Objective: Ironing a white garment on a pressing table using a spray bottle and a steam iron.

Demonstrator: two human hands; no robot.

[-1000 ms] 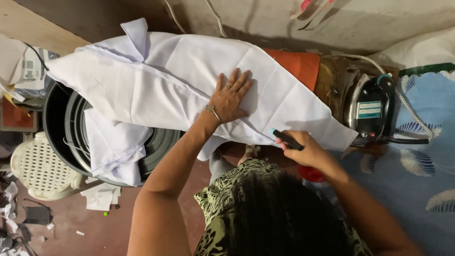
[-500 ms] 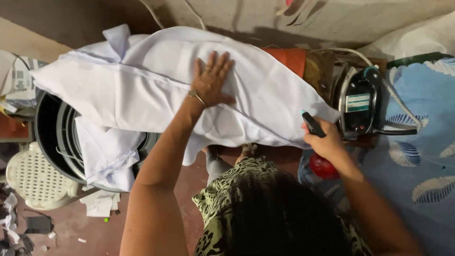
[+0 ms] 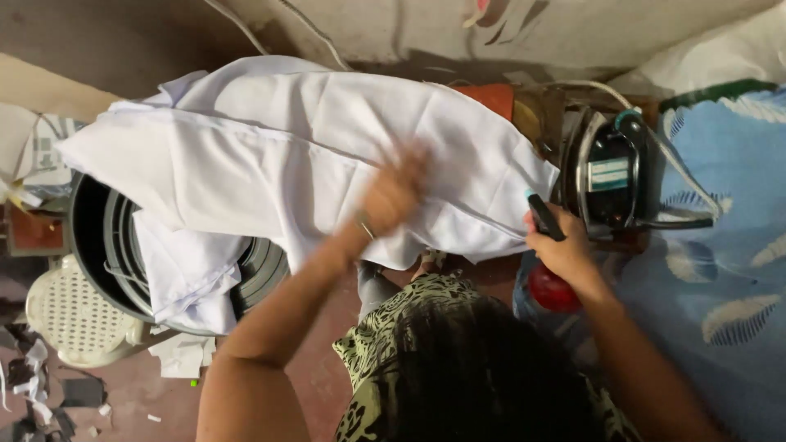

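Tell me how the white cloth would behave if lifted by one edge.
Probably floppy: the white cloth creases and sags over the board's edge into the dark tub. Likely light, since it bunches under the left hand. It would probably slide rather than hold shape.

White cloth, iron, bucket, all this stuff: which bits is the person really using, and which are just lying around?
In use:
left hand, blurred, on the white cloth
right hand, holding a dark-topped red bottle
iron, standing beside the cloth

Lying about:
dark bucket
white plastic stool
paper scraps on the floor
blue patterned sheet
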